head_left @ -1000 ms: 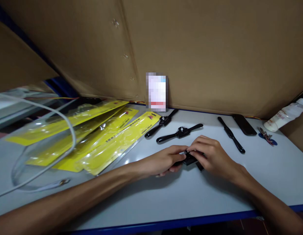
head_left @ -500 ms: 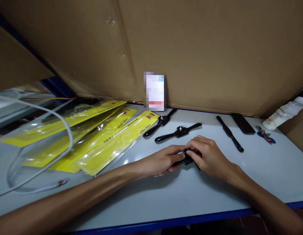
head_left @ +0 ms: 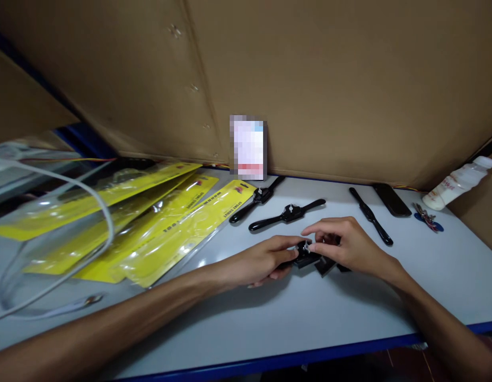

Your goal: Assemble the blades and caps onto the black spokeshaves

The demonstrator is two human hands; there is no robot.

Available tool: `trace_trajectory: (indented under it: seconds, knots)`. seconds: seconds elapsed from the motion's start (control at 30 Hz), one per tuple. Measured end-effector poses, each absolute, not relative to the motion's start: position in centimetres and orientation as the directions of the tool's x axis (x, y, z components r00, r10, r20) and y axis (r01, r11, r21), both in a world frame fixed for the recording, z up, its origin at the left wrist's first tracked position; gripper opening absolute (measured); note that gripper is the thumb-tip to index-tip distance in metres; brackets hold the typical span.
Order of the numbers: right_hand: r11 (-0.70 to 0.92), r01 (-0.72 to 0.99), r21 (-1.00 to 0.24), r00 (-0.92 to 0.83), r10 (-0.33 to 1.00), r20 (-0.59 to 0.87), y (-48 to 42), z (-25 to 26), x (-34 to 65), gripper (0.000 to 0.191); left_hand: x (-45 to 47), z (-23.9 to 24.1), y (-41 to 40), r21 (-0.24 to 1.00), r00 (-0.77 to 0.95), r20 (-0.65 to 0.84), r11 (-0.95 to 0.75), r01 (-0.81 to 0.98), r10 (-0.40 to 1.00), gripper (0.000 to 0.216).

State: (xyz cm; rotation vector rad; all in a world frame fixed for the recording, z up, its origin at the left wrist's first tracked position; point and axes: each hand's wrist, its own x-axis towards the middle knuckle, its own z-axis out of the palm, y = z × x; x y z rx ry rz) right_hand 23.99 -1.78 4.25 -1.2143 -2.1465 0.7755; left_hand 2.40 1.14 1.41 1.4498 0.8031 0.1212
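Observation:
A black two-handled hand tool (head_left: 308,257) lies on the grey table (head_left: 270,313) between my hands. My left hand (head_left: 265,261) grips its left end with curled fingers. My right hand (head_left: 345,245) pinches a small silver screw on top of the tool's middle, thumb and forefinger together. Two more black tools of the same kind (head_left: 286,214) (head_left: 257,198) lie just beyond, and a thin black handle (head_left: 370,216) lies to the right.
Yellow plastic packets (head_left: 150,223) fan out at the left, under a loop of grey cable (head_left: 71,254). A phone (head_left: 391,199), keys (head_left: 427,219) and a white bottle (head_left: 456,183) sit at the far right. Cardboard walls (head_left: 329,90) close the back.
My right hand has lifted off the tool's body and now pinches the screw on top, baring more of the tool. The view has shifted slightly.

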Motion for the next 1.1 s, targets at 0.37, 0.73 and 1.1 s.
trace_trajectory:
  seconds: [0.37,0.73,1.1]
  knots:
    - [0.595,0.740,-0.313,-0.514,0.801,0.307,-2.1,2.3,22.8,0.029,2.5,1.6,1.0,0.903,0.736,-0.414,0.136,0.408,0.536,0.027]
    - [0.515,0.608,-0.604,-0.528,0.830,0.177,-2.0,3.9,23.9,0.021,2.4,2.0,0.8,0.898,0.733,-0.423,0.138,0.418,0.532,0.039]
    - [0.565,0.689,-0.455,-0.526,0.821,0.223,-1.9,2.8,23.6,0.019,2.4,2.4,0.6,0.907,0.754,-0.408,0.129,0.402,0.515,0.041]
